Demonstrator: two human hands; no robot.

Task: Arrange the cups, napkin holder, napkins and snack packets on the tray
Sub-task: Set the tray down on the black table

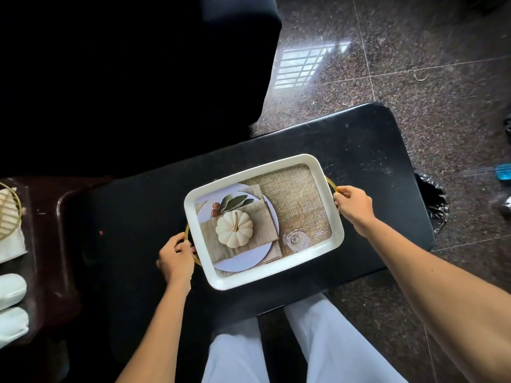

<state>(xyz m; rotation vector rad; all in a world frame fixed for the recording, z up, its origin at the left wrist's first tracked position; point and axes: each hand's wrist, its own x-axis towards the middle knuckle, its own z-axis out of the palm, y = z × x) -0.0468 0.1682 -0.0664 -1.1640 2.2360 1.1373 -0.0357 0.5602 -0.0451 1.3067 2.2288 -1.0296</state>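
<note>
A white rectangular tray with gold wire handles lies on the black table, tilted a little clockwise. Its floor carries a printed picture of a pumpkin, a plate, burlap and a glass; nothing real stands on it. My left hand grips the gold handle at the tray's left end. My right hand grips the handle at the right end. At the far left edge, on a dark side table, a gold wire napkin holder with white napkins shows partly, and below it two pale cup-like shapes.
The black table has rounded corners and ends just right of the tray. A dark brown side table adjoins it on the left. A black armchair fills the upper left. Speckled stone floor lies around, with a black bag at the right.
</note>
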